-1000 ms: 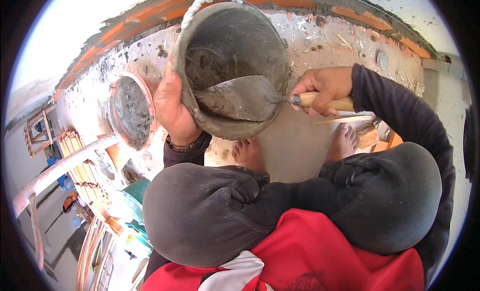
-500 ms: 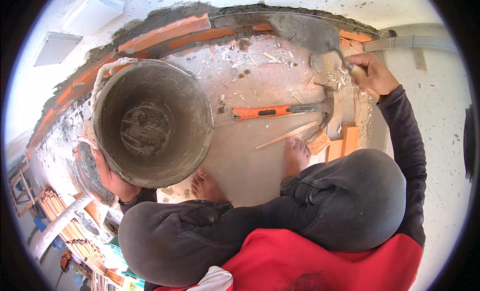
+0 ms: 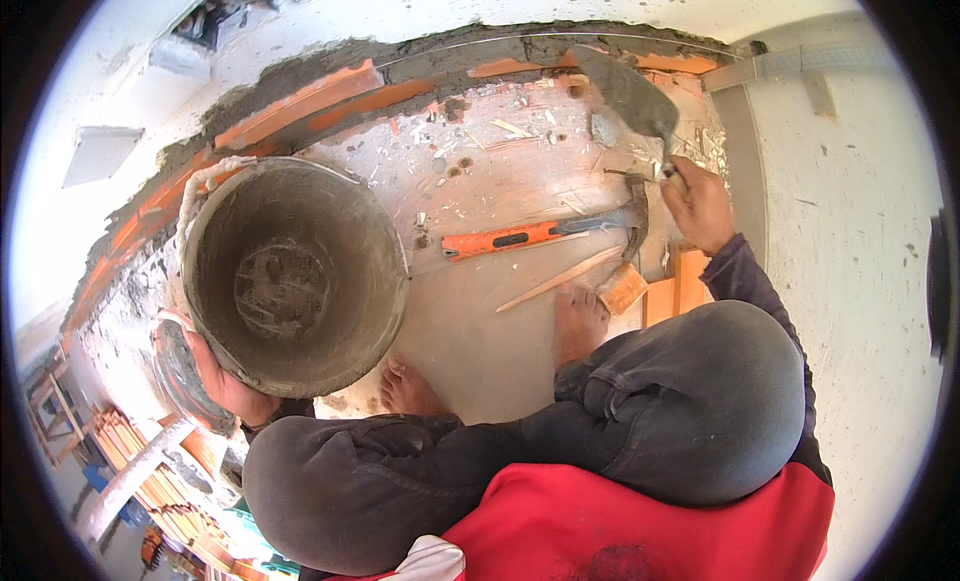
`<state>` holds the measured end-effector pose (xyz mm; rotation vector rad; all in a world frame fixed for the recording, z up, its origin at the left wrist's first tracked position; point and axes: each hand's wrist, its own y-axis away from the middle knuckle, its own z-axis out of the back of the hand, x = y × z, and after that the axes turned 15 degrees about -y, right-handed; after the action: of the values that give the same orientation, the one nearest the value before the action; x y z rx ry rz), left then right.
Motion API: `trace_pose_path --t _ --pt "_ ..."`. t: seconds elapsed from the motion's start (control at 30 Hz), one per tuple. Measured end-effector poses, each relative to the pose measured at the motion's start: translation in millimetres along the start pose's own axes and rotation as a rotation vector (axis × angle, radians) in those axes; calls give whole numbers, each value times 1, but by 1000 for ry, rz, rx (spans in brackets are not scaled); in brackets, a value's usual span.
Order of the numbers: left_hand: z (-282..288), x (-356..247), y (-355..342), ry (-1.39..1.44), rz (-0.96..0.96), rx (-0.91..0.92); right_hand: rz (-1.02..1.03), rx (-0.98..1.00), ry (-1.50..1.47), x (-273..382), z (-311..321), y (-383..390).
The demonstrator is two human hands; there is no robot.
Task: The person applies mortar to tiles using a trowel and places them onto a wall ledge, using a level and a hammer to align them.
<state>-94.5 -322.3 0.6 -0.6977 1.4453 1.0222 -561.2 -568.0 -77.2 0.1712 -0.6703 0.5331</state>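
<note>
My left hand [image 3: 225, 379] grips the lower-left side of a mortar-coated bucket [image 3: 350, 321] with a white rope handle; a little mortar smears its bottom. My right hand [image 3: 700, 203] is closed on a trowel [image 3: 630, 101], whose mortar-covered blade lies over the strip of wet mortar and orange brick [image 3: 295, 101] along the wall's foot. A claw hammer [image 3: 500, 239] with an orange grip lies on the debris-strewn floor between bucket and right hand. A pointed wooden stick [image 3: 550, 281] and a small wood block [image 3: 622, 287] lie below the hammer, by my right foot.
A second container [image 3: 185, 381] of mortar is partly hidden behind my left hand. Stacked wooden strips [image 3: 135, 456] and a pale pole [image 3: 130, 481] are at lower left. A thin line runs along the mortar strip. A metal channel [image 3: 790, 63] is at upper right, against a pale surface.
The trowel came out of the bucket and up to the brick strip, its blade now more upright in view. The bucket moved left from in front of me, uncovering the hammer.
</note>
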Motion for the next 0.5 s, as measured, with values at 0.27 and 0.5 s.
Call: trace_pose_path --t 0.27,0.5 --pt "37 16 -14 -10 -56 165 29 11 333 -14 -40 -44" --pt "30 10 -9 33 -43 149 20 -90 214 -38 -36 -32"
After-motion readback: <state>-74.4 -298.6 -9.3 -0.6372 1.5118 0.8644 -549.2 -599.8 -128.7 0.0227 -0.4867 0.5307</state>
